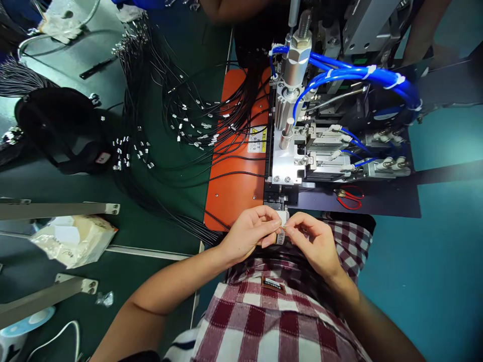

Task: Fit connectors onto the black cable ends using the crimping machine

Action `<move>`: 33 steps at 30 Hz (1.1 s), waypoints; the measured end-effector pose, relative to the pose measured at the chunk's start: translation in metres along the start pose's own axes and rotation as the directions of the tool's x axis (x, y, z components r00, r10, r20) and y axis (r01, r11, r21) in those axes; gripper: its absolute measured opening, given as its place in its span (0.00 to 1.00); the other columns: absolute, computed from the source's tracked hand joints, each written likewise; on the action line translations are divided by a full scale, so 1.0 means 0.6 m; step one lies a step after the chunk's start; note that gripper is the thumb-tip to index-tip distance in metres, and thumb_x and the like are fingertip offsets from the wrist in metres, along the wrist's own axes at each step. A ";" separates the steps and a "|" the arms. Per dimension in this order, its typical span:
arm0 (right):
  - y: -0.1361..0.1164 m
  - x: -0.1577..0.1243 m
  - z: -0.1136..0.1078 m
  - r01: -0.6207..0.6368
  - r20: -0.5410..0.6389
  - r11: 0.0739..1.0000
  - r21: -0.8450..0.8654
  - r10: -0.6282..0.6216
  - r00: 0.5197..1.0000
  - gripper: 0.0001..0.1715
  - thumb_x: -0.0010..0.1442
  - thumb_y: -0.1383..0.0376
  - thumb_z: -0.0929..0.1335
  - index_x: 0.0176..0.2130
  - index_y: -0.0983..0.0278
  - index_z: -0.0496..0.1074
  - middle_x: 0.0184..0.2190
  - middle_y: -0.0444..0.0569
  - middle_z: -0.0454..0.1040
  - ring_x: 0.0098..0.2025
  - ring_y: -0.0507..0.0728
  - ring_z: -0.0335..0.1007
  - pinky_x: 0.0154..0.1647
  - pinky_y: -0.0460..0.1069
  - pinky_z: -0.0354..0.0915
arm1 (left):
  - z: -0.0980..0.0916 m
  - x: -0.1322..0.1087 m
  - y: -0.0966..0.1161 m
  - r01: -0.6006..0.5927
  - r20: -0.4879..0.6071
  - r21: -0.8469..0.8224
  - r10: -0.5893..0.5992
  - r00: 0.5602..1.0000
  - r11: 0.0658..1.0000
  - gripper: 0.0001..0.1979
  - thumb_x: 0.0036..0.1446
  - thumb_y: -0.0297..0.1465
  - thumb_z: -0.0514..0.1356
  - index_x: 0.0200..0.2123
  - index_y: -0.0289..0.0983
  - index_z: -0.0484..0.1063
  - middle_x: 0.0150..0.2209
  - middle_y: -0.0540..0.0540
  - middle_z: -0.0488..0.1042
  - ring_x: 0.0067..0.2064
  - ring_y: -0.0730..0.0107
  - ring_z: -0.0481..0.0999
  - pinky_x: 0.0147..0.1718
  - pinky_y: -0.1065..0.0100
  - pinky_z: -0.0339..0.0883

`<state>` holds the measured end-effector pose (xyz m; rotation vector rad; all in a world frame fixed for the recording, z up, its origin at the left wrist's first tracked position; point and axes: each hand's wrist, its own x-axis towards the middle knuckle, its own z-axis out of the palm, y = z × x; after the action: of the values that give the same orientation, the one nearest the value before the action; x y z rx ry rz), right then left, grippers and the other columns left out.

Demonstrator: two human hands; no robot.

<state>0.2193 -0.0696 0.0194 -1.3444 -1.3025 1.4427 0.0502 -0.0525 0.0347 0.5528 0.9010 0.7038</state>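
My left hand [254,230] is closed in a pinch in front of the machine's lower edge. Thin, light-coloured wire ends [283,228] show between its fingertips and those of my right hand [315,241], which pinches them from the other side. Black cables [217,219] run across the orange plate [236,193] towards my left hand, but its fingers hide how the wires join them. Just behind my fingertips is a white part with a label [280,238] bearing printed characters.
A metal press-like machine [289,166] with blue air hoses [350,74] stands ahead. Red-handled scissors [350,197] lie to its right. Bundles of black cables with metal ends [130,100] cover the green table at left, near a black bin [62,130]. Another person's arm [241,10] is at the top.
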 end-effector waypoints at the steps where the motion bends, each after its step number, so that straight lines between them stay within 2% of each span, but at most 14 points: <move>1: -0.005 0.004 -0.007 -0.023 0.048 1.000 -0.021 0.024 0.999 0.09 0.57 0.64 0.69 0.26 0.64 0.71 0.22 0.44 0.69 0.24 0.51 0.61 0.25 0.47 0.59 | 0.000 -0.001 0.000 -0.009 0.013 0.037 0.008 1.000 0.999 0.15 0.52 0.38 0.66 0.31 0.33 0.68 0.20 0.55 0.64 0.19 0.84 0.60 0.19 0.77 0.47; 3: -0.013 0.014 -0.021 -0.092 0.164 0.995 -0.035 0.097 0.982 0.09 0.55 0.64 0.69 0.25 0.65 0.72 0.21 0.45 0.70 0.23 0.51 0.61 0.23 0.46 0.60 | 0.001 -0.004 0.002 -0.008 0.042 0.110 0.004 0.999 0.994 0.15 0.53 0.39 0.66 0.32 0.33 0.68 0.19 0.55 0.62 0.19 0.83 0.60 0.19 0.77 0.49; 7: -0.022 0.034 -0.040 -0.251 0.394 0.967 0.038 0.216 0.894 0.06 0.51 0.67 0.69 0.24 0.66 0.74 0.20 0.45 0.72 0.21 0.50 0.63 0.20 0.44 0.61 | 0.003 -0.008 0.009 0.033 0.075 0.196 -0.049 0.996 0.980 0.16 0.52 0.39 0.66 0.31 0.33 0.67 0.23 0.52 0.67 0.18 0.83 0.61 0.17 0.77 0.50; 13: -0.016 0.053 -0.053 -0.311 0.556 0.949 0.053 0.231 0.799 0.07 0.49 0.71 0.67 0.25 0.66 0.75 0.20 0.44 0.73 0.20 0.49 0.63 0.20 0.43 0.60 | -0.001 -0.009 0.006 0.052 0.115 0.246 -0.082 0.990 0.968 0.15 0.53 0.38 0.65 0.32 0.32 0.68 0.23 0.51 0.68 0.19 0.83 0.61 0.17 0.77 0.52; 17: -0.008 0.061 -0.057 -0.286 0.632 0.958 0.018 0.211 0.746 0.06 0.49 0.71 0.67 0.25 0.67 0.75 0.18 0.41 0.71 0.19 0.48 0.60 0.20 0.43 0.57 | -0.004 -0.009 0.000 0.078 0.112 0.283 -0.114 0.987 0.956 0.15 0.54 0.39 0.65 0.32 0.33 0.67 0.23 0.51 0.68 0.18 0.83 0.61 0.17 0.77 0.53; 19: -0.011 0.062 -0.059 -0.201 0.624 0.979 -0.033 0.177 0.761 0.06 0.51 0.69 0.67 0.26 0.67 0.75 0.18 0.41 0.70 0.19 0.48 0.59 0.20 0.43 0.55 | -0.004 -0.010 -0.002 0.082 0.109 0.288 -0.118 0.987 0.954 0.15 0.54 0.39 0.65 0.32 0.33 0.67 0.24 0.51 0.68 0.18 0.83 0.61 0.17 0.77 0.53; 21: -0.021 0.062 -0.060 -0.054 0.603 0.994 -0.097 0.102 0.791 0.08 0.52 0.70 0.66 0.27 0.67 0.76 0.20 0.42 0.71 0.21 0.49 0.60 0.22 0.44 0.56 | -0.004 -0.010 -0.004 0.089 0.102 0.287 -0.123 0.987 0.954 0.15 0.54 0.39 0.65 0.32 0.33 0.67 0.24 0.51 0.69 0.19 0.83 0.62 0.17 0.78 0.53; 25: -0.041 0.058 -0.065 0.236 0.603 0.949 -0.211 -0.064 0.795 0.11 0.52 0.75 0.64 0.28 0.65 0.76 0.24 0.43 0.74 0.24 0.50 0.63 0.26 0.45 0.58 | -0.004 -0.007 -0.006 0.095 0.100 0.279 -0.128 0.987 0.956 0.15 0.54 0.38 0.65 0.33 0.33 0.66 0.25 0.51 0.69 0.19 0.83 0.62 0.17 0.78 0.53; 28: -0.044 0.055 -0.066 0.309 0.543 0.912 -0.269 -0.122 0.831 0.09 0.56 0.72 0.65 0.30 0.64 0.75 0.25 0.44 0.74 0.25 0.51 0.63 0.28 0.45 0.59 | -0.004 -0.005 -0.004 0.075 0.071 0.259 -0.096 0.993 0.963 0.15 0.54 0.39 0.65 0.32 0.33 0.66 0.25 0.51 0.69 0.18 0.84 0.62 0.17 0.77 0.53; 33: -0.031 0.045 -0.062 0.328 0.462 0.890 -0.317 -0.157 0.873 0.10 0.62 0.65 0.64 0.31 0.63 0.71 0.26 0.46 0.72 0.26 0.52 0.62 0.27 0.45 0.58 | -0.004 -0.002 -0.004 0.063 0.035 0.265 -0.075 0.997 0.962 0.15 0.53 0.39 0.65 0.32 0.33 0.67 0.24 0.52 0.68 0.18 0.83 0.62 0.17 0.77 0.53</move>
<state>0.2497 -0.0335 0.0350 -1.0667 -2.0609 1.3864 0.0482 -0.0547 0.0323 0.7667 0.9742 0.5085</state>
